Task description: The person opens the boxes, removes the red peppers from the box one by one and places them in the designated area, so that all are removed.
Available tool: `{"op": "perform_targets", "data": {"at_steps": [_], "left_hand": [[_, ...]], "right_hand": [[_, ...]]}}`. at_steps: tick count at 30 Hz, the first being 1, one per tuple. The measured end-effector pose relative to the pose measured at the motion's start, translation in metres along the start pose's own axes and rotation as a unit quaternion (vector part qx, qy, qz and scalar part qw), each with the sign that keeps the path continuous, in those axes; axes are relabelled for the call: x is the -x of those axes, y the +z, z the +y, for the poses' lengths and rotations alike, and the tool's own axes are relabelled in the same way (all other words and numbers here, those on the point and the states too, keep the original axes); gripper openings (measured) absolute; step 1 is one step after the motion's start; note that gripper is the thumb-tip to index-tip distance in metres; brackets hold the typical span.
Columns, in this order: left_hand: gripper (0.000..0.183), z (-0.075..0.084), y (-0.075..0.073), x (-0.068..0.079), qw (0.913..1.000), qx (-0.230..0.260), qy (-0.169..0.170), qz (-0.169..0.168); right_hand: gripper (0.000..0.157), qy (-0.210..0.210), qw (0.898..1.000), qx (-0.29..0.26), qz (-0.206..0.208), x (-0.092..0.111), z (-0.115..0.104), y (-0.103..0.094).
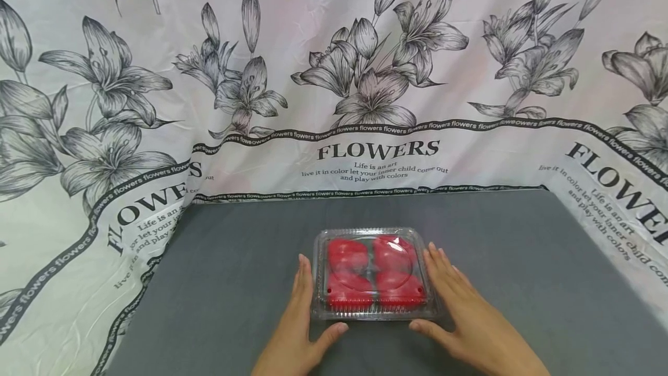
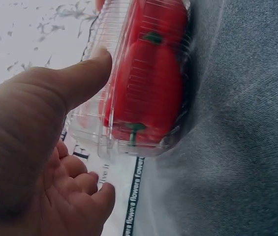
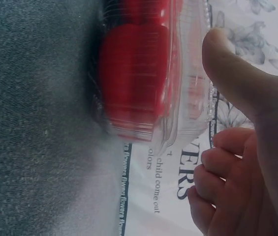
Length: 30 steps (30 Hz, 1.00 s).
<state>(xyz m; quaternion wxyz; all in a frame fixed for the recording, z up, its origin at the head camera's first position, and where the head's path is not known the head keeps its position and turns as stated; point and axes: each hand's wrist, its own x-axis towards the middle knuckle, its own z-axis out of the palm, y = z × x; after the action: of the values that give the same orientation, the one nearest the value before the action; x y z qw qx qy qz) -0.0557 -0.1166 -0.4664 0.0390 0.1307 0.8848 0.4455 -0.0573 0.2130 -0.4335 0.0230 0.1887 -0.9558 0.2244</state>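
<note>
A clear plastic clamshell box (image 1: 371,313), lid down, sits flat on the grey table. Through its walls show several red bell peppers (image 1: 348,255); green stems are visible in the left wrist view. My left hand (image 1: 294,326) is at the box's left side, fingers extended along it and thumb near the front corner. On the opposite side, my right hand (image 1: 469,318) lies with straight fingers along the right wall, its thumb by the front right corner. Whether the palms press the box cannot be told. Neither hand's fingers curl round it.
The grey table top (image 1: 235,260) extends around the box on all sides. Behind it and along both sides hangs a white cloth (image 1: 250,167) with black flower drawings and printed lettering, meeting the table's edges.
</note>
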Motion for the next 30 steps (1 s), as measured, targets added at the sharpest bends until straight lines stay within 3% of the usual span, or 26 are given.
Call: {"op": "perform_targets", "data": {"at_steps": [5, 13, 21, 30], "left_hand": [[0.125, -0.003, 0.000, 0.000, 0.9989, 0.026, -0.035, -0.016], [0.124, -0.009, 0.000, 0.001, 0.9967, 0.060, -0.050, -0.022], [0.108, -0.014, 0.002, 0.001, 0.9837, 0.174, -0.033, -0.034], [0.101, -0.018, -0.001, 0.002, 0.9803, 0.190, -0.027, -0.046]], "right_hand": [[0.115, 0.017, 1.000, 0.000, -0.004, 0.002, 0.000, 0.000], [0.116, 0.037, 0.999, -0.001, -0.021, 0.001, 0.002, 0.002], [0.108, 0.037, 0.999, 0.005, -0.007, 0.005, 0.005, 0.006], [0.101, 0.030, 0.999, 0.011, 0.010, 0.005, 0.007, 0.009]]}}
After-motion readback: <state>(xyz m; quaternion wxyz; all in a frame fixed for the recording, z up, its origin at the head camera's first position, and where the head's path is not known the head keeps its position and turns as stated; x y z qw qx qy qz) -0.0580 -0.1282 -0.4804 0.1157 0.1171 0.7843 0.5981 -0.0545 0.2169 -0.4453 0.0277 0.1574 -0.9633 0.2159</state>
